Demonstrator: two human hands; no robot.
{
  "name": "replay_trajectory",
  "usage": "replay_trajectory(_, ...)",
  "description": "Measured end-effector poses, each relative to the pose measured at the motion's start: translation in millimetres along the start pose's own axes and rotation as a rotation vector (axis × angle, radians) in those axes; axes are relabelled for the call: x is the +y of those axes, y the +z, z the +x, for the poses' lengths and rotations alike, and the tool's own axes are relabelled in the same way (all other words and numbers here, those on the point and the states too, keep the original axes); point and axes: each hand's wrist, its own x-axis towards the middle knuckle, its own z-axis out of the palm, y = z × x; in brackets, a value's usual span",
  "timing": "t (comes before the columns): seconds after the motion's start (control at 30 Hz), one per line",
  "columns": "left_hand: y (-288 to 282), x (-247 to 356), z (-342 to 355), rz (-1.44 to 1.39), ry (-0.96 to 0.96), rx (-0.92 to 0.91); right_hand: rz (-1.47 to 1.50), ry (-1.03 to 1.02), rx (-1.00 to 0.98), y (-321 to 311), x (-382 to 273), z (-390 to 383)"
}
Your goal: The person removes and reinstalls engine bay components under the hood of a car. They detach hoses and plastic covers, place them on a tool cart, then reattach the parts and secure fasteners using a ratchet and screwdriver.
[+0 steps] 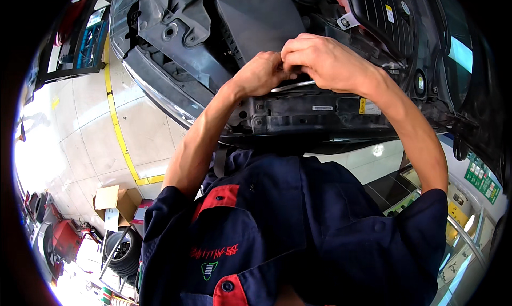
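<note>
In an open car engine bay, my left hand [258, 75] and my right hand [328, 66] meet over the lower edge of a dark grey plastic cover [256, 23]. My left hand's fingers are curled inward, touching or very close to my right fingertips. My right hand is bent over them with its fingers closed. Whatever they hold is hidden behind the fingers. Just below the hands a pale metal bar [288, 87] shows above the black front crossmember [293, 119], which carries a yellow label [369, 106].
A black ribbed housing [386, 28] is at upper right. At left are a tiled floor [88, 119] with yellow line [120, 140], a black rack [74, 44], a cardboard box [122, 204], a tyre [120, 252] and red equipment [64, 236]. A glass-topped counter [461, 252] stands at lower right.
</note>
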Motion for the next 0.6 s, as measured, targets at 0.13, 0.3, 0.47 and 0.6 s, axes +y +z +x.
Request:
replay_trajectory(0.13,17.9,18.2,2.9,0.010,-0.006,0.234,-0.095,0.277,-0.092,-11.8,-7.7,-1.9)
replay_trajectory(0.3,9.5,13.3,14.0,-0.148,0.032,0.095,-0.092,-0.073,-0.002,-10.0,16.2,-15.2)
replay_trajectory(0.47,10.8,10.3,15.6,-0.044,-0.097,0.206,-0.044,0.213,-0.012,-17.7,5.9,-9.2)
replay_trajectory(0.6,11.0,14.7,18.6,-0.079,0.103,0.219,-0.061,0.040,0.001,-14.9,19.7,-10.0)
